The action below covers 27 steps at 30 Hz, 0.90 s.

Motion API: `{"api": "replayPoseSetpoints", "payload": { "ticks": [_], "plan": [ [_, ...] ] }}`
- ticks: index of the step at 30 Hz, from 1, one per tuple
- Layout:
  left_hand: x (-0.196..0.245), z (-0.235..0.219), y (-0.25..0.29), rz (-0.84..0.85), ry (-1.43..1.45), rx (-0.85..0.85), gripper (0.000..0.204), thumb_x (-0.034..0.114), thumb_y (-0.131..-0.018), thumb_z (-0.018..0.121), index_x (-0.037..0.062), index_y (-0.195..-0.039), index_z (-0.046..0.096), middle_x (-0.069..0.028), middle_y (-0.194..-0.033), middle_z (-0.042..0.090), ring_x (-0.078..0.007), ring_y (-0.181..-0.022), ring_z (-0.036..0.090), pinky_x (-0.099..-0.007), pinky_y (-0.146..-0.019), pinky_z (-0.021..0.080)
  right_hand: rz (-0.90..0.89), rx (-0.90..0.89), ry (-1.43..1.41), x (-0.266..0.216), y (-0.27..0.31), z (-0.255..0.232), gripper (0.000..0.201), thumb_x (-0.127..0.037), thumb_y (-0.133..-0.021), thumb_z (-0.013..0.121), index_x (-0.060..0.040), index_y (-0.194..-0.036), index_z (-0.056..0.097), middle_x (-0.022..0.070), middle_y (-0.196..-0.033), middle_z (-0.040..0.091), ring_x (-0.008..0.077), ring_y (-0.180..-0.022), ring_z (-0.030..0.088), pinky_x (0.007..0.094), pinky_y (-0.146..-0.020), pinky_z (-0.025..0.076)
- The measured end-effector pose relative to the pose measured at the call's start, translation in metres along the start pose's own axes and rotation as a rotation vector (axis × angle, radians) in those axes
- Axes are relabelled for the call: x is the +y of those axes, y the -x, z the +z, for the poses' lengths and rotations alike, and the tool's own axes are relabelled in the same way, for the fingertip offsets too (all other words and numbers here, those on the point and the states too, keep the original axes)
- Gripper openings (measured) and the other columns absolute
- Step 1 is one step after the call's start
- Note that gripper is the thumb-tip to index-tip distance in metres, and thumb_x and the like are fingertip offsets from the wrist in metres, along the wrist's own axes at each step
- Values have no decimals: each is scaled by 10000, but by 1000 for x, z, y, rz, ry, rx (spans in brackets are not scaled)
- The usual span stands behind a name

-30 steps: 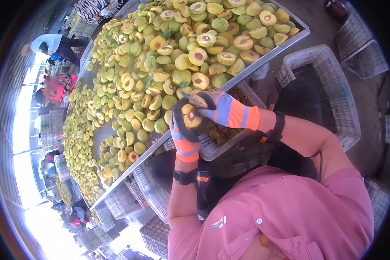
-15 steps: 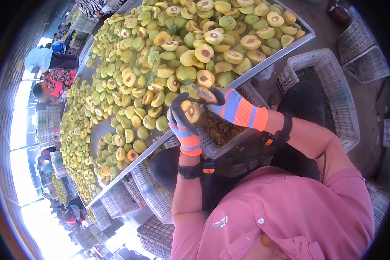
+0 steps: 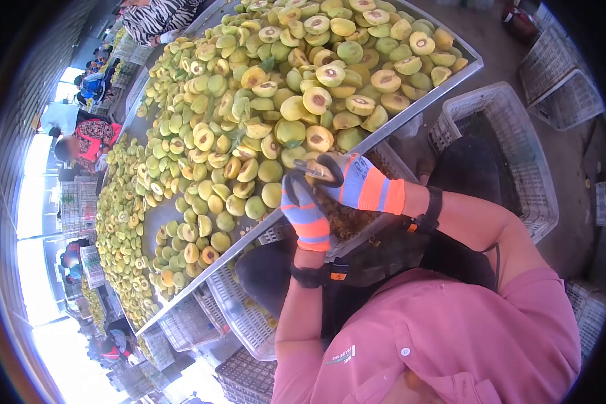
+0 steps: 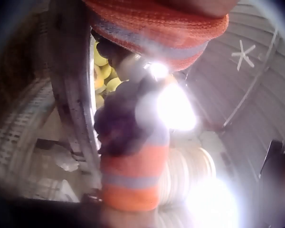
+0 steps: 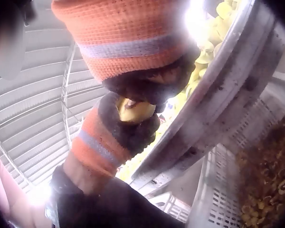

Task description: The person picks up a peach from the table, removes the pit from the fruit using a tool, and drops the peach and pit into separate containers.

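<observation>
My gloved left hand [image 3: 306, 207] and gloved right hand [image 3: 358, 182] meet over the near edge of a metal-rimmed table. In the right wrist view, the left fingers curl round a yellow stone-fruit half [image 5: 135, 113], a brown patch showing at its pit. The right hand bends over that half from above. Between the right thumb and fingers, in the head view, is a small metal tool [image 3: 311, 168], its tip partly covered. Green-yellow halved stone fruit [image 3: 249, 128], several with brown pits, lies heaped on the table beyond. The left wrist view is blurred and glaring.
A raised metal rim [image 3: 417, 116] edges the table. Below it stands a crate of brown scraps [image 5: 266, 180]. A white plastic crate [image 3: 512, 121] stands at the right, others under the table. Other people [image 3: 91, 145] are at the far left.
The left hand has shifted right and down, closer under the right hand. The fruit half's cut face, visible earlier in the head view, is now hidden between the hands.
</observation>
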<state>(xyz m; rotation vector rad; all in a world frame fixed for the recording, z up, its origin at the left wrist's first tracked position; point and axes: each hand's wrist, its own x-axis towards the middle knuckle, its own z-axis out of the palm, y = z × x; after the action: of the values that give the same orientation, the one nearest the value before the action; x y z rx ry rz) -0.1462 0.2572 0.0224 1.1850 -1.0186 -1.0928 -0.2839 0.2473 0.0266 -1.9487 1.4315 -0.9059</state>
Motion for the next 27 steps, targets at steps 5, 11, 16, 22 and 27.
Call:
{"api": "replayPoseSetpoints", "payload": {
  "ticks": [5, 11, 16, 22, 27],
  "plan": [
    [-2, -30, -6, 88, -343, -247, 193, 87, -956, 505, 21, -1108, 603, -34, -1047, 628, -114, -917, 597, -253, -726, 510, -158, -15, 16, -13, 9, -12, 404, -403, -832, 615, -90, -1085, 577, 176, -806, 650, 373, -723, 633, 436, -663, 497],
    [3, -23, -1, 192, -280, -167, 266, 214, -991, 461, 19, -1124, 583, -68, -1069, 618, -138, -928, 607, -267, -768, 535, -276, 56, 205, 6, 1, 1, 425, -363, -858, 608, -74, -1166, 567, 139, -884, 658, 318, -751, 642, 405, -624, 485],
    [27, -29, -13, 210, -340, 25, 338, 298, -1004, 448, 1, -1095, 580, -69, -992, 621, -161, -867, 616, -269, -753, 538, -230, -34, -135, -5, 9, -5, 330, -306, -853, 634, -50, -1061, 624, 180, -784, 634, 325, -721, 624, 404, -628, 480],
    [28, -26, -14, 264, -185, 7, 280, 222, -972, 507, -15, -1079, 610, -71, -995, 631, -177, -872, 618, -303, -790, 515, 79, -220, -410, 0, 13, 5, 302, -276, -829, 641, 9, -931, 645, 226, -720, 613, 342, -689, 603, 421, -621, 469],
    [19, -20, -14, 192, 68, 2, 310, 237, -974, 514, -32, -1076, 628, -76, -993, 644, -175, -877, 615, -299, -802, 504, 153, -300, -376, 14, 12, 22, 354, -299, -809, 656, 52, -850, 638, 221, -714, 614, 330, -668, 602, 405, -606, 474]
  ]
}}
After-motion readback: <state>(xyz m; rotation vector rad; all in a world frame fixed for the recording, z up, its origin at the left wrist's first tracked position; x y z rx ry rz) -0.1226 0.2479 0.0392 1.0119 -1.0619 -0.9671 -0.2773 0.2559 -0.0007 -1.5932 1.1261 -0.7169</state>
